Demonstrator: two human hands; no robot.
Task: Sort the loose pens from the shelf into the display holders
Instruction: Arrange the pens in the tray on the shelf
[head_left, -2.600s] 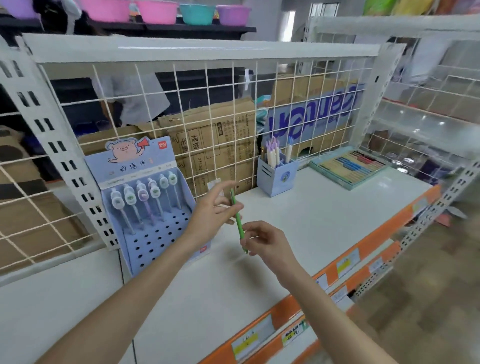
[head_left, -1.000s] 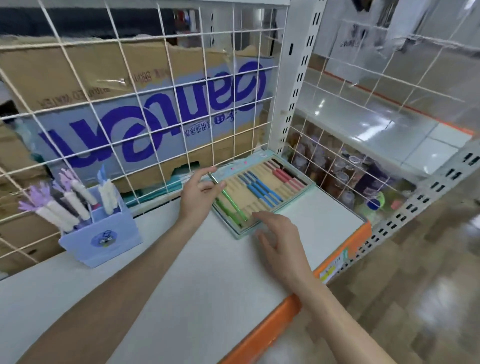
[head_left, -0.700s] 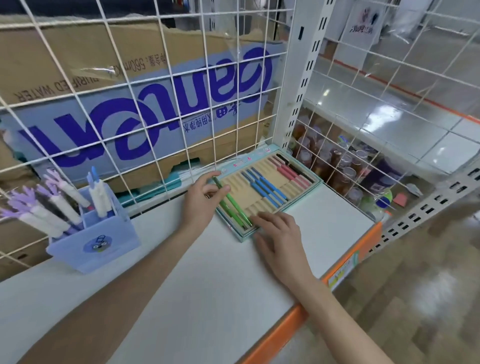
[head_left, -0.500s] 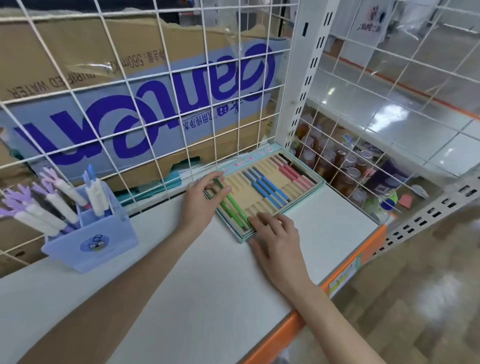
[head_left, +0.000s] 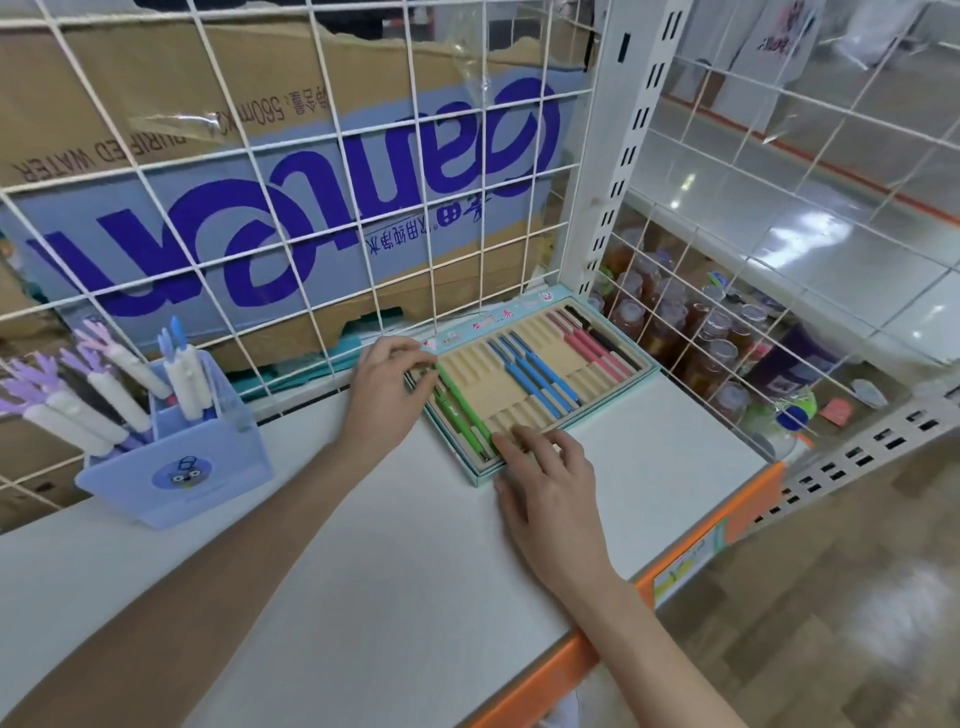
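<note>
From the head view, the green pen (head_left: 462, 410) now lies down in a slot at the left end of the slotted tray (head_left: 545, 322), where a moment ago it was tilted above it. The left hand (head_left: 387, 395) pinches the pen's far end with curled fingers. The right hand (head_left: 545, 478) rests straight, spread fingers on its near tip and the tray's edge. The pen looks nearly seated; releasing it should come next.

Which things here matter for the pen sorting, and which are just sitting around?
In the job:
- green pen, left hand at its top end
- slotted pen tray, right hand on its near edge
- blue pens, pink pens already slotted
- blue pen cup

Lying about:
- cardboard box behind the wire grid
- bottles
</note>
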